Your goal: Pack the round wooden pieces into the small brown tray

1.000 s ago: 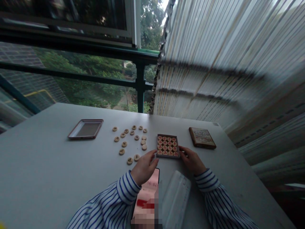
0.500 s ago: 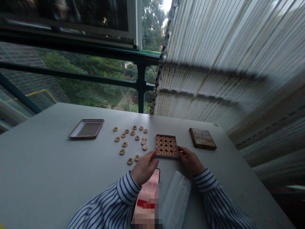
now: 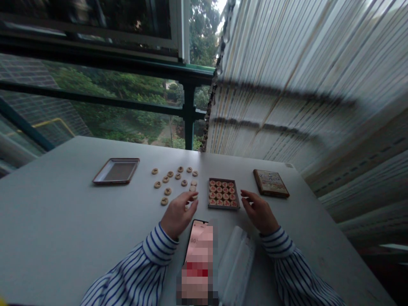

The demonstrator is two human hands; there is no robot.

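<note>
A small square box stands on the table, filled with rows of wooden xiangqi pieces bearing red characters. My right hand is just right of the box, apart from it, fingers loosely spread with nothing in them. Over the near end of the loose xiangqi pieces is my left hand, thumb and fingers apart and nothing visibly held. It hides some of those pieces. Most loose pieces show dark characters; a few near the box look blank on top.
An empty shallow tray-like lid lies at the left. A flat decorated box is at the right. Close to me are a phone with a lit screen and a clear plastic sleeve. Railing and a gathered curtain stand behind the table.
Both hands have let go of the box of red pieces. My left hand has moved left over the loose pieces, and my right hand has drawn slightly away to the right.
</note>
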